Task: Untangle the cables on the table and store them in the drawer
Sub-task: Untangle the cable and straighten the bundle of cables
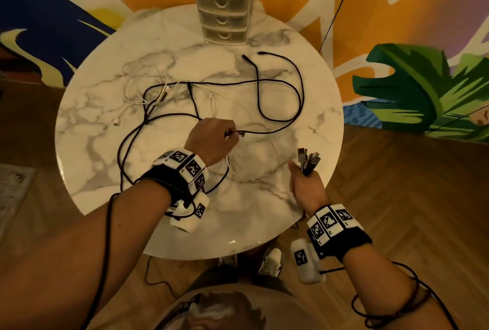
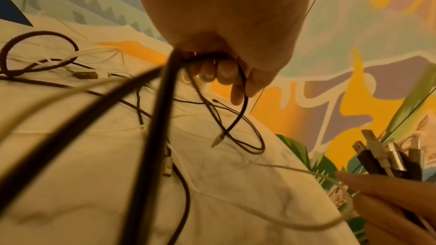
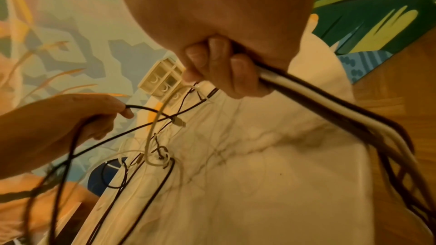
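1. Roughly across the middle of the round marble table (image 1: 100, 144) lie the tangled cables: a black cable (image 1: 300, 83) loops on the right half, both of its ends pointing toward the far edge, just short of the drawer unit (image 1: 225, 20).
2. White cables (image 1: 137, 89) sit knotted with black ones on the left half; one white plug (image 1: 115, 123) lies apart from the knot, nearer the left rim.
3. Standing at the far edge, the drawer unit shows three drawers, all pushed in.
4. Over the table's centre, the left hand (image 1: 211, 139) is knuckles up, its fingers curled around black cable strands; in the left wrist view a short black lead ending in a pale plug (image 2: 217, 140) dangles from those fingers, tip pointing down at the tabletop.
5. Near the table's right edge, the right hand (image 1: 307, 187) is fisted around a bundle of cable ends (image 1: 308, 160), thumb up; the plugs stick up and away from the person, their long axis near upright.
6. From the right wrist view, the bundle's black and white cords (image 3: 330, 111) trail out of the fist and off the near-right rim.
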`<act>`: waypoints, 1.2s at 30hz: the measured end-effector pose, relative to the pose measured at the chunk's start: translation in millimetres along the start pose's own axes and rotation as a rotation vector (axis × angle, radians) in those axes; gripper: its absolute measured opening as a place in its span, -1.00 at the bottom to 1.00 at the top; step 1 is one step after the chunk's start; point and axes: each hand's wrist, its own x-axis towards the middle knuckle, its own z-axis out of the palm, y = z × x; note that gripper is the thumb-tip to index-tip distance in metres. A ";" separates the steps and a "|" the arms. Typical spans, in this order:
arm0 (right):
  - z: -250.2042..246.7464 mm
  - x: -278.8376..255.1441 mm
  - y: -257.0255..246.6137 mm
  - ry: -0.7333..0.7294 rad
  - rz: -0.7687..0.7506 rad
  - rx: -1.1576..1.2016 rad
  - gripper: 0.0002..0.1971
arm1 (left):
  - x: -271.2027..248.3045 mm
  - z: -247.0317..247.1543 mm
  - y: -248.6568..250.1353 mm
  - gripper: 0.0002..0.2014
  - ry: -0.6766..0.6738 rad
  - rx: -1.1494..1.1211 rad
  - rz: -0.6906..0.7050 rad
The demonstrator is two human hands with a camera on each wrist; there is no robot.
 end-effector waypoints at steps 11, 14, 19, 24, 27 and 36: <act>3.2 -22.3 -46.8 -0.232 -0.076 0.519 -0.59 | -42.5 19.8 46.7 -0.91 -0.159 -0.262 0.300; 0.9 -24.7 -47.2 -0.263 -0.052 0.525 -0.69 | -43.2 22.1 45.5 -0.86 -0.197 -0.148 0.344; 2.8 -23.7 -40.1 -0.235 0.024 0.522 -0.68 | -30.7 24.5 29.3 -0.49 -0.165 0.197 0.138; 3.9 -33.3 -34.2 -0.258 -0.047 0.442 -0.67 | -17.0 21.8 18.8 -0.47 -0.247 -0.109 -0.168; 3.6 -39.2 -35.2 -0.308 -0.080 0.359 -0.65 | -18.7 17.5 44.4 -0.55 -0.264 -0.418 -0.129; -9.2 -52.9 -39.7 -0.406 -0.131 0.455 -0.69 | -22.6 4.9 84.0 -0.88 -0.189 -0.843 -0.034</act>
